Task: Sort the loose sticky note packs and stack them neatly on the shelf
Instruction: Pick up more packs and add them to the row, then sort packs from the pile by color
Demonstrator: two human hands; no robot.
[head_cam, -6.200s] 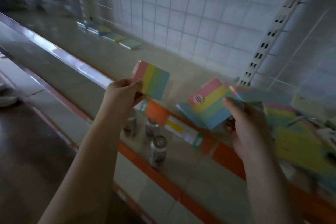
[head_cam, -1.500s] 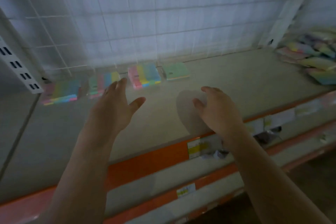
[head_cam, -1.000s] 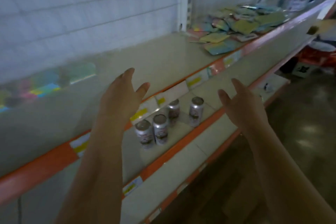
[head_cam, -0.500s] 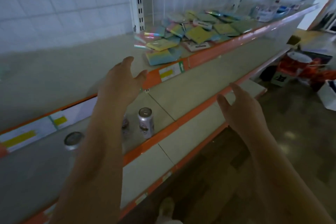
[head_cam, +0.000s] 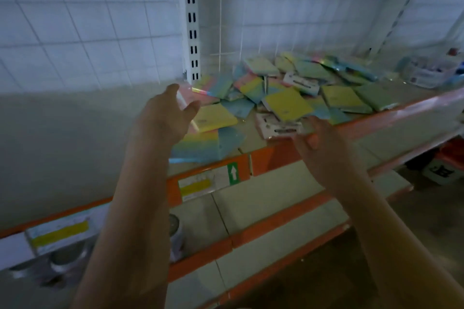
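Note:
A loose pile of pastel sticky note packs [head_cam: 288, 98] lies on the top shelf [head_cam: 281, 158], to the right of the white slotted upright [head_cam: 192, 20]. My left hand [head_cam: 168, 113] reaches over the pile's left edge with fingers spread, holding nothing, just above a yellow pack [head_cam: 216, 118] and a rainbow-striped pack [head_cam: 200, 145]. My right hand [head_cam: 319, 140] is at the shelf's front edge, its fingertips and thumb at the right edge of a white-labelled pack [head_cam: 273, 128]; motion blur hides whether it grips.
Left of the upright the same shelf runs bare along the wire-grid back wall. Orange price rails [head_cam: 208, 178] edge each level. Drink cans [head_cam: 175, 233] stand on the shelf below. Boxes and a red container [head_cam: 442, 165] sit on the floor at right.
The view has swung right from the sorted row to the loose pile. Both hands, open and holding nothing, have moved forward to the pile; the right now touches the white-labelled pack.

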